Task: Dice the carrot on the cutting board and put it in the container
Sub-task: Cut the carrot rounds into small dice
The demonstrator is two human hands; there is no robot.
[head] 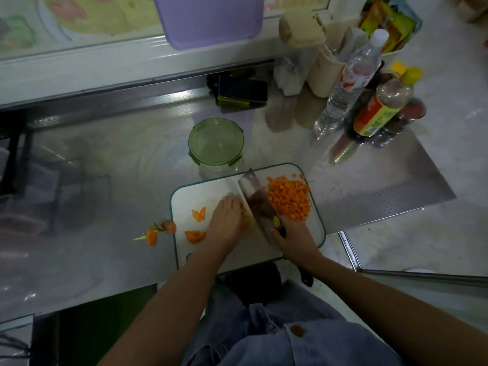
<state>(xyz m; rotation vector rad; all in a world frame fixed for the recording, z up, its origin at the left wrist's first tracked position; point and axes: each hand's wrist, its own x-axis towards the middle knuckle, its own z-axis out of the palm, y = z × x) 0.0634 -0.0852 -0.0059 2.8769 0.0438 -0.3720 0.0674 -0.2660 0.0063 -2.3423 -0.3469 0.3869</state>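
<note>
A white cutting board [195, 196] with a green rim lies on the steel counter. A pile of diced carrot [289, 198] covers its right part. My right hand [294, 237] grips the handle of a cleaver [257, 199], whose blade stands on the board left of the pile. My left hand [227, 220] holds down carrot strips [244, 219] right beside the blade, fingers curled over them. Two uncut carrot pieces [198, 214] [195, 235] lie on the board's left part. A glass container with a green lid [216, 142] stands just behind the board.
Carrot ends with green stems [158, 232] lie on the counter left of the board. Bottles [348, 83] [383, 104] and a beige canister [326, 72] crowd the back right. A dark phone-like object [241, 89] sits at the back, under a purple board [208, 19].
</note>
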